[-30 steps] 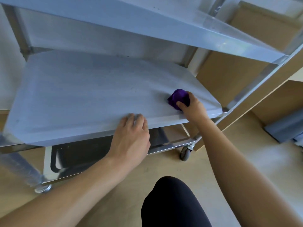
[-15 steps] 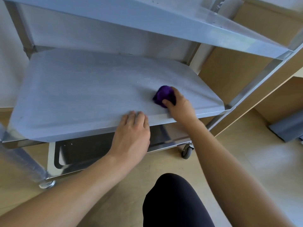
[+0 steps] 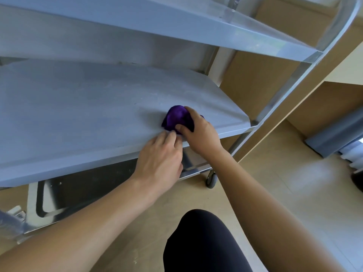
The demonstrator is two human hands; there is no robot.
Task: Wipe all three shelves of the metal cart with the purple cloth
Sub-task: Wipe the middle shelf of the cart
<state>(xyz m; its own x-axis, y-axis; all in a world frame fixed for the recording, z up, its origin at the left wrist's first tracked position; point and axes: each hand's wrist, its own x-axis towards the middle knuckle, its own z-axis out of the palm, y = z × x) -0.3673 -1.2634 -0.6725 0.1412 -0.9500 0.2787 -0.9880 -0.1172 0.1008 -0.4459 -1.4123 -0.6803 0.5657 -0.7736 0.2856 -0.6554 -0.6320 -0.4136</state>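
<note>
A bunched purple cloth (image 3: 175,117) lies on the middle shelf (image 3: 88,107) of the metal cart, near its front right part. My right hand (image 3: 198,130) grips the cloth from the right, thumb and fingers curled over it. My left hand (image 3: 160,158) rests on the front edge of the same shelf with straight fingers, its fingertips touching the cloth's near edge. The top shelf (image 3: 176,18) runs overhead. The bottom shelf (image 3: 78,195) shows below, mostly hidden by the middle one and my arm.
A cart upright (image 3: 306,69) rises at the right, with a caster wheel (image 3: 211,178) on the wooden floor. Wooden furniture panels (image 3: 255,75) stand behind and right of the cart. A grey object (image 3: 334,134) lies at the right. My dark-clad knee (image 3: 204,242) is below.
My right hand has slid the cloth leftward along the middle shelf toward my left hand, which has stayed on the front edge. The two hands now nearly meet.
</note>
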